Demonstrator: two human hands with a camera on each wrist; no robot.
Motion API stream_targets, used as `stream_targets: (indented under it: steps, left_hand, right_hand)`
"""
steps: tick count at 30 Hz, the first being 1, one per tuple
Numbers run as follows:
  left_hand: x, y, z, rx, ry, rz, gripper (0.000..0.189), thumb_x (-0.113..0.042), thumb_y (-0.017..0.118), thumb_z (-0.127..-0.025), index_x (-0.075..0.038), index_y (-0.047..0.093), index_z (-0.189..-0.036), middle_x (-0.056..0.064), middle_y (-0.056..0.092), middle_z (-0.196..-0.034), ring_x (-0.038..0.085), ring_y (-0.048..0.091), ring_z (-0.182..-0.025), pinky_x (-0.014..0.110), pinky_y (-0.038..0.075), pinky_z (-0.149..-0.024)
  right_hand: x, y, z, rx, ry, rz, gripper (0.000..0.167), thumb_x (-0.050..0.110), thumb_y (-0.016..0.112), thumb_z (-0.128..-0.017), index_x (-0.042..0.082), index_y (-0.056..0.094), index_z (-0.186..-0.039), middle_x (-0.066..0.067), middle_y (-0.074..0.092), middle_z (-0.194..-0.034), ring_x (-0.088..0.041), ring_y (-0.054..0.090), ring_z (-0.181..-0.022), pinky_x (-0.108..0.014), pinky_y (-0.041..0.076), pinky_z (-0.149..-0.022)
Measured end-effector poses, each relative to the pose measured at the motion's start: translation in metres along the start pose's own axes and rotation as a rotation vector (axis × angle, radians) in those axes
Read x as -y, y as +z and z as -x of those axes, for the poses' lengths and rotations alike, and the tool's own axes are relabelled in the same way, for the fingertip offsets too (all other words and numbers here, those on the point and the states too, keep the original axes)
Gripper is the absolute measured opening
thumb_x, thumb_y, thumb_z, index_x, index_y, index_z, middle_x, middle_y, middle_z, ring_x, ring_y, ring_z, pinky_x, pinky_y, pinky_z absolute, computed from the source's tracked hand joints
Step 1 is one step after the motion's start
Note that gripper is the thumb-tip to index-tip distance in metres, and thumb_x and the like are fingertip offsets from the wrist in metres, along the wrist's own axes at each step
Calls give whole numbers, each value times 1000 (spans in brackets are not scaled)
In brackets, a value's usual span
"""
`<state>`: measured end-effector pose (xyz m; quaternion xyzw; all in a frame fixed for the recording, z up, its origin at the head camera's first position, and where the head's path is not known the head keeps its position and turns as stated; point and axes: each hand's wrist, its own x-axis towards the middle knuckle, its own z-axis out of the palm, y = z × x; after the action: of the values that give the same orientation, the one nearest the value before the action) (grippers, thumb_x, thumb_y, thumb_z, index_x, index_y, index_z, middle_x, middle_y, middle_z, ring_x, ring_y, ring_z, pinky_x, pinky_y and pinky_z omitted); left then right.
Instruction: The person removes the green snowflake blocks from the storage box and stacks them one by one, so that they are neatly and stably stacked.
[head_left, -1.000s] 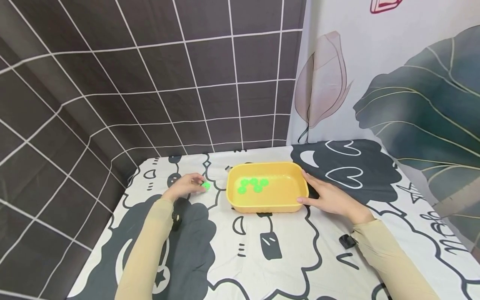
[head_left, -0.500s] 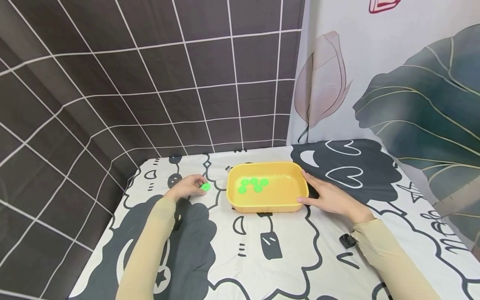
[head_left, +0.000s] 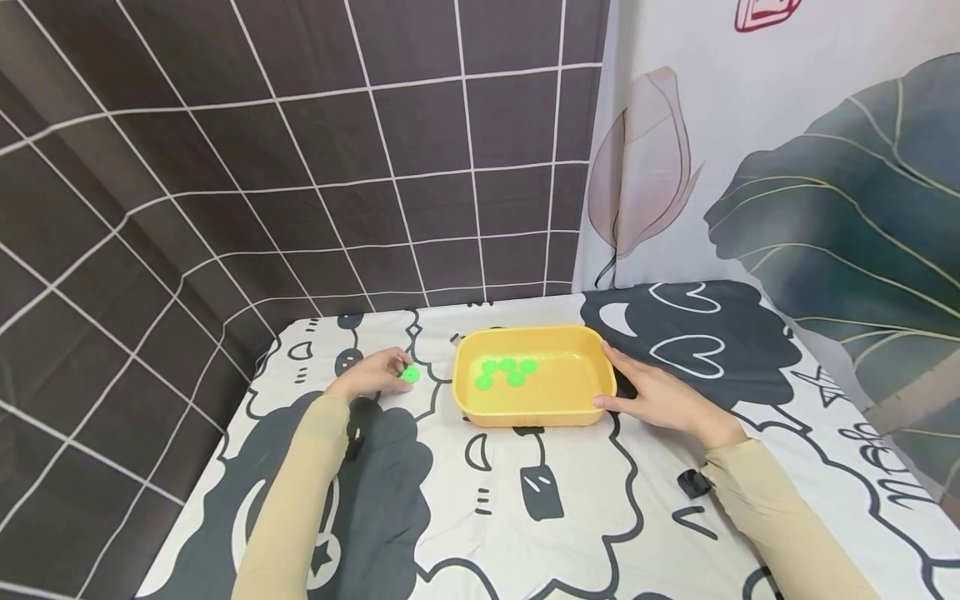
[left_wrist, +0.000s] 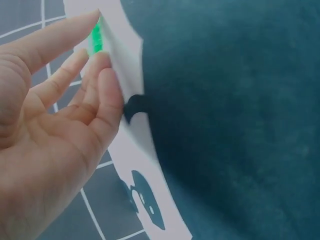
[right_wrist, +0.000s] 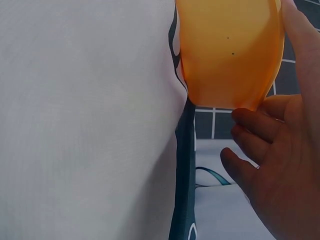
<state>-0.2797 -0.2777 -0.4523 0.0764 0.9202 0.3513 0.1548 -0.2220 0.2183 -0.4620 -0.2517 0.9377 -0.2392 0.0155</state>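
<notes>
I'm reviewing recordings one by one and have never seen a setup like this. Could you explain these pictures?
There is no robot here: a person works bare-handed. The wide picture is taken from the person's head, looking forward and down; each close-up is taken from one wrist, toward that side's work. A yellow tray with five small green pieces in it stands on a patterned cloth. The left hand pinches another green piece, apart from the tray. The right hand rests spread against the tray's right end.
</notes>
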Motion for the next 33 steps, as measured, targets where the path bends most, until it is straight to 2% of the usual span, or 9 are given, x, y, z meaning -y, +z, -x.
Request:
stream_targets:
  steps: [3,7,13,17,24,29,33]
  left_hand:
    - [-2,-6,2,-14,4,5,46,-15,80,-82,-4,61,-122,15,59,-114,30,58,-103,49,47,-93]
    - [-13,-14,2,-38,38,-8,44,-16,76,-86,-3,61,-125,15,61,-118,31,61,-107,48,49,-93]
    - [-43,-26,-3,-67,119,-7,41,-11,71,-91,4,60,-128,21,63,-125,34,61,-114,49,49,-99]
    - [-65,-29,-9,-64,163,-30,38,-12,71,-91,2,63,-125,21,64,-126,33,61,-114,48,49,-100]
    - [-107,-25,-21,-16,242,-86,33,-13,73,-91,-3,66,-122,13,69,-119,27,63,-113,43,51,-98]
    - [-138,-17,-35,42,330,-131,33,-13,72,-91,-2,67,-122,11,71,-114,25,66,-109,38,53,-95]
    - [-159,-13,-42,51,349,-134,31,-13,73,-91,-3,68,-120,8,72,-110,22,67,-107,36,53,-95]
  right_hand:
    - [1,0,-1,-2,1,1,102,64,65,-89,6,20,-160,-23,30,-160,-43,35,-143,-58,33,-113]
    - [2,-1,-2,-8,-1,0,102,64,66,-88,7,21,-160,-23,28,-161,-43,33,-144,-58,32,-113]
    - [3,0,-3,-15,-5,8,102,64,66,-88,6,22,-160,-20,25,-163,-41,28,-147,-57,29,-115]
    - [2,1,-2,-14,0,7,102,63,67,-88,6,22,-160,-19,23,-164,-40,26,-148,-58,28,-116]
    - [3,1,-1,-17,-2,8,102,63,67,-88,5,23,-159,-19,24,-164,-40,27,-148,-58,28,-115]
    - [2,1,1,-11,18,14,103,64,67,-87,6,23,-159,-18,24,-164,-39,27,-148,-58,29,-115]
    - [3,1,-1,-13,15,13,103,66,65,-87,6,23,-160,-18,25,-163,-38,27,-148,-58,29,-115]
